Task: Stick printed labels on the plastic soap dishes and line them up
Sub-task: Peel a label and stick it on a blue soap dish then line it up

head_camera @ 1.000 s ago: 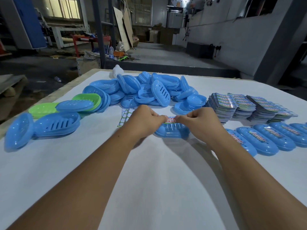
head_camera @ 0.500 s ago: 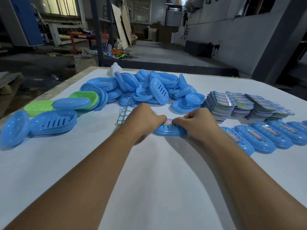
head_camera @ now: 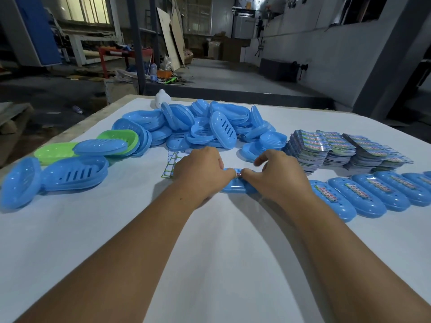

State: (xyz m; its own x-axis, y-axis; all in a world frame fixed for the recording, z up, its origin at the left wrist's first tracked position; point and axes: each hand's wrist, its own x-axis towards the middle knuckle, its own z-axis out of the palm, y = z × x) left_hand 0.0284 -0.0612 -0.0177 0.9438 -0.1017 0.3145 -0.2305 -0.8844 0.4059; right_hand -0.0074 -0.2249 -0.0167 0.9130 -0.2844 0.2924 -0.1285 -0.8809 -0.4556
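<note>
Both forearms are bare to each hand, left point(head_camera: 202, 170) and right point(head_camera: 277, 176), without sleeves.

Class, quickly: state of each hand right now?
Left hand: pinches the label on the blue soap dish.
Right hand: pinches the same label.

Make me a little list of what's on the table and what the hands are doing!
left hand: presses on the soap dish
right hand: presses the same dish, on its label
finished row: labelled blue dishes side by side, at right
label stacks: behind that row
dish pile: blue, unlabelled, far side
green dishes: two, at left
table: white
</note>
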